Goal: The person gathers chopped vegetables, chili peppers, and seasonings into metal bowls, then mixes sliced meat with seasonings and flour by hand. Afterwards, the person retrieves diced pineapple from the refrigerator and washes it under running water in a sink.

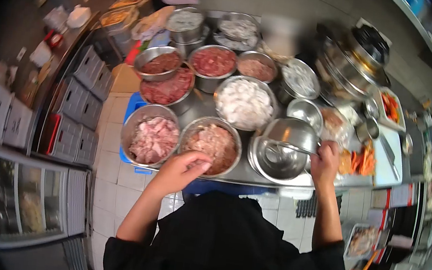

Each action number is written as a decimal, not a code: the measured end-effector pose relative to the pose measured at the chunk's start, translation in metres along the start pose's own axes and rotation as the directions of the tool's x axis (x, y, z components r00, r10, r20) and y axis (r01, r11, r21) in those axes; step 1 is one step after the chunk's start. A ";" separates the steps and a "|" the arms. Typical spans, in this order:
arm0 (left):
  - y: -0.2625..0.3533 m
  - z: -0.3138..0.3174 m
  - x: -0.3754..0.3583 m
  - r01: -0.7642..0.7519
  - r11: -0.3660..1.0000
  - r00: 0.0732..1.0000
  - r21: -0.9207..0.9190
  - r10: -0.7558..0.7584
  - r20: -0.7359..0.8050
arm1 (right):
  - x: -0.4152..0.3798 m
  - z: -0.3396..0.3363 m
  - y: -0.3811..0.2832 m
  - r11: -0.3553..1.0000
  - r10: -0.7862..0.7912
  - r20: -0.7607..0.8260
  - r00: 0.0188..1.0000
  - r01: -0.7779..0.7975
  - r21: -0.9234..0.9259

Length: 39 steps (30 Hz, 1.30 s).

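My left hand is at the near left rim of a steel bowl of pale raw meat pieces, its fingers and thumb stretched out over the edge. In my right hand is the handle of a steel saucepan, which tips over a shiny steel bowl at the table's near edge. Left of the meat bowl stands another bowl with pink meat chunks. Just behind is a big bowl heaped with white pieces.
Bowls of red meat and several more steel bowls crowd the table's back. Stacked pots rise at the back right. A knife lies on a white cutting board beside orange pieces. Grey drawers line the left.
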<state>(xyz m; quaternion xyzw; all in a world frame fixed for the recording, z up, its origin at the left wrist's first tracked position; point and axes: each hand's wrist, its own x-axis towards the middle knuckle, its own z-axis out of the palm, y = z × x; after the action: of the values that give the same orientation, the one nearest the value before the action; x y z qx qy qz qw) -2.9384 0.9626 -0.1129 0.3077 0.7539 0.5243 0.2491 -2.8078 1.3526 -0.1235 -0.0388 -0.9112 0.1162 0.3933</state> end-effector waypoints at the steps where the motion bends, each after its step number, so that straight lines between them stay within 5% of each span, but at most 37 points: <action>1: -0.003 -0.004 0.001 -0.005 1.000 1.000 -0.005 0.006 0.020 | 0.006 0.003 -0.009 0.996 0.056 -0.025 0.998 -0.054 0.076; 4: 0.016 -0.010 0.011 -0.156 0.986 0.972 -0.052 0.144 -0.187 | 0.043 0.023 -0.049 0.963 0.193 -0.027 0.981 -0.184 0.199; 6: 0.030 -0.025 0.022 -0.181 0.971 0.953 -0.155 0.135 -0.270 | 0.076 0.051 -0.094 0.458 0.480 0.424 0.768 -0.632 0.625; 7: 0.034 -0.036 0.029 -0.211 0.941 0.937 -0.265 0.118 -0.328 | 0.095 0.064 -0.126 0.413 0.387 0.479 0.788 -0.613 0.673; 8: 0.014 -0.055 0.042 -0.304 0.952 0.860 0.033 0.289 -0.421 | 0.116 0.080 -0.157 0.364 0.288 0.522 0.803 -0.596 0.715; 9: 0.023 -0.069 0.041 -0.080 0.976 0.795 -0.204 -0.060 -0.604 | 0.134 0.098 -0.177 0.409 0.185 0.533 0.826 -0.558 0.722; 10: 0.036 -0.094 0.035 -0.074 0.927 0.708 -0.368 -0.212 -0.674 | 0.153 0.120 -0.193 0.449 0.081 0.541 0.837 -0.515 0.731; 12: -0.022 -0.151 0.034 -0.334 0.840 0.529 -0.428 -0.209 -0.822 | 0.196 0.184 -0.215 0.153 -0.145 0.636 0.758 -0.617 0.772; 13: -0.025 -0.169 0.024 -0.492 0.745 0.482 -0.451 -0.199 -0.853 | 0.216 0.216 -0.228 0.408 -0.192 0.537 0.822 -0.431 0.805; 14: -0.032 -0.190 0.005 -0.458 0.786 0.474 -0.416 -0.180 -0.862 | 0.234 0.246 -0.240 0.620 -0.263 0.441 0.858 -0.200 0.759; 16: -0.043 -0.217 -0.031 -0.462 0.800 0.421 -0.383 -0.182 -0.889 | 0.261 0.295 -0.263 0.904 -0.326 0.588 0.740 0.062 0.424; 17: -0.047 -0.223 -0.047 -0.501 0.775 0.375 -0.385 -0.207 -0.904 | 0.269 0.322 -0.270 0.902 -0.331 0.583 0.742 0.067 0.426; 19: -0.069 -0.233 -0.079 -0.450 0.815 0.274 -0.365 -0.263 -0.925 | 0.276 0.366 -0.282 0.919 -0.388 0.725 0.569 0.298 0.258; 20: -0.075 -0.235 -0.092 -0.451 0.815 0.270 -0.364 -0.265 -0.926 | 0.282 0.359 -0.295 0.917 -0.392 0.725 0.566 0.301 0.261; 22: -0.083 -0.234 -0.114 -0.413 0.798 0.266 -0.438 -0.354 -0.897 | 0.291 0.345 -0.312 0.911 -0.360 0.880 0.310 0.318 0.261; 23: -0.093 -0.234 -0.119 -0.443 0.784 0.272 -0.435 -0.345 -0.898 | 0.287 0.350 -0.314 0.901 -0.369 0.874 0.316 0.352 0.254; 28: -0.103 -0.232 -0.129 -0.440 0.772 0.283 -0.458 -0.365 -0.887 | 0.279 0.381 -0.306 0.901 -0.411 0.755 0.511 0.354 0.251; 30: -0.100 -0.229 -0.131 -0.436 0.775 0.276 -0.457 -0.368 -0.888 | 0.281 0.385 -0.298 0.904 -0.427 0.760 0.490 0.207 0.374; 35: -0.086 -0.222 -0.133 -0.405 0.788 0.286 -0.463 -0.372 -0.883 | 0.296 0.401 -0.275 0.768 -0.407 0.638 0.654 -0.133 0.627; 39: -0.096 -0.229 -0.128 -0.331 0.808 0.403 -0.488 -0.346 -0.847 | 0.312 0.385 -0.271 0.770 -0.270 0.700 0.661 -0.289 0.570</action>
<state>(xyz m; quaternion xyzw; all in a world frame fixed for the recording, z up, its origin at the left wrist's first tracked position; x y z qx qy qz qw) -3.0303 0.6989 -0.1224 -0.1277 0.5616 0.8086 -0.1201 -3.2960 1.0706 -0.0927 0.1436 -0.8929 0.4256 -0.0299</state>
